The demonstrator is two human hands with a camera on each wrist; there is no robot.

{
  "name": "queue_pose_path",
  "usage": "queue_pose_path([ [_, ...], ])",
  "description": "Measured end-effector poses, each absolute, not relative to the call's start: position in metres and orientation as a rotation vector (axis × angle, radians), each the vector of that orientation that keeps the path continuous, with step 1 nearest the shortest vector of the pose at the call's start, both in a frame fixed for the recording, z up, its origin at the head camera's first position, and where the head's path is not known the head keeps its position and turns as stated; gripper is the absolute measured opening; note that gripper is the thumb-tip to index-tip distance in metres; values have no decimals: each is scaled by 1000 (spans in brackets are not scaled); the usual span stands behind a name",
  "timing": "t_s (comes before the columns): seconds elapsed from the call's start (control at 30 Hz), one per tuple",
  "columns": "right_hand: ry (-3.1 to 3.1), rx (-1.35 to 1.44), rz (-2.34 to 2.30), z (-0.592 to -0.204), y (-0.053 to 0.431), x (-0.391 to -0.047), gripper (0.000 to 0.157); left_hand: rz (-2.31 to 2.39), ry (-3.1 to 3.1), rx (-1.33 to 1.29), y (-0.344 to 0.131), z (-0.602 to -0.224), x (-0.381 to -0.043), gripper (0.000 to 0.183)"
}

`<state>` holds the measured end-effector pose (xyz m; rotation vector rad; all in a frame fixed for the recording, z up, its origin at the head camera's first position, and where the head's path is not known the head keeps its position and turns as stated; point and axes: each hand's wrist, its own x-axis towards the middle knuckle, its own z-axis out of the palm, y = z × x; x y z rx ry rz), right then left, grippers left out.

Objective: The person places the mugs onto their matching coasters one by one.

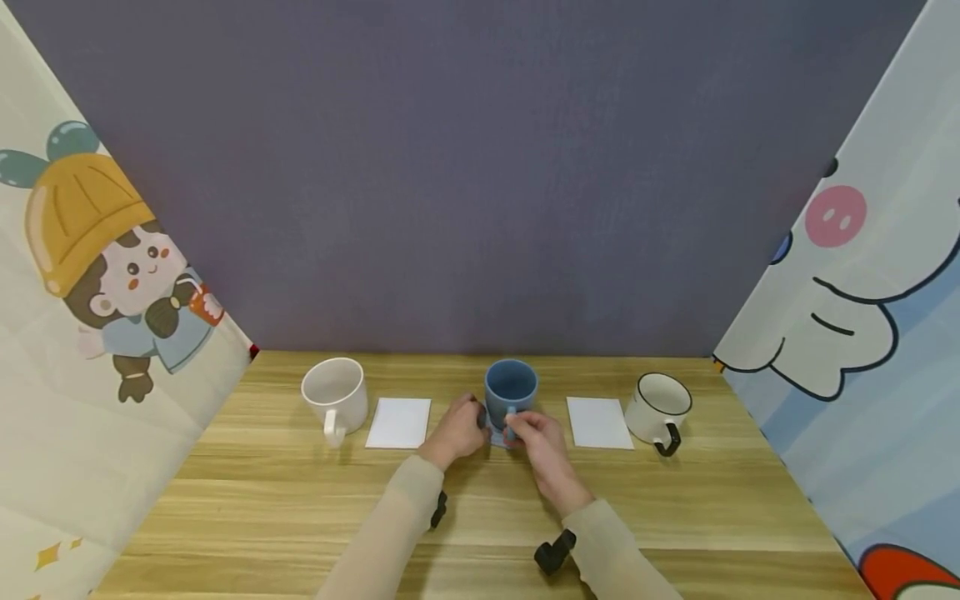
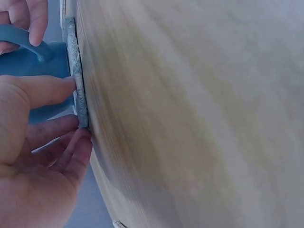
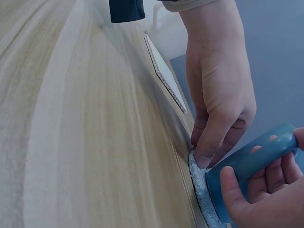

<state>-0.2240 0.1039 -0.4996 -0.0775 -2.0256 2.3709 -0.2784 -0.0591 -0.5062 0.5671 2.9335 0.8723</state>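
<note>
A blue mug [image 1: 512,385] stands upright on a light blue-grey coaster [image 1: 498,439] in the middle of the table. My right hand [image 1: 549,458] holds the mug's handle, thumb and fingers about it. To the left of the mug, my left hand [image 1: 456,432] pinches the edge of the coaster. The left wrist view shows the left thumb and fingertips on the rim of the coaster [image 2: 72,52], close beside the blue mug [image 2: 52,69]. In the right wrist view the coaster [image 3: 199,185] lies between the mug's base and the wooden table.
A white mug [image 1: 335,396] stands at the left, beside a white square coaster [image 1: 399,423]. On the right are another white square coaster [image 1: 600,422] and a white mug with black rim and handle [image 1: 658,408]. A dark grey panel [image 1: 480,183] rises behind the wooden table [image 1: 300,500].
</note>
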Motion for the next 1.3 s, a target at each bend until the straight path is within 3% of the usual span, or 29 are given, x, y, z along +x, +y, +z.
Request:
queue_pose_path([
  [0.37, -2052, -133, 2375, -498, 105, -221, 21, 864, 2932, 576, -58, -510, -277, 19],
  [0.83, -2353, -64, 1946, -488, 116, -217, 25, 890, 2944, 619, -59, -507, -278, 22],
  [1.17, -2420, 44, 1758, -477, 140, -212, 11, 882, 2938, 604, -60, -507, -279, 22],
  [1.3, -2416, 74, 1723, -471, 149, -212, 13, 881, 2934, 588, -60, -507, -279, 21],
])
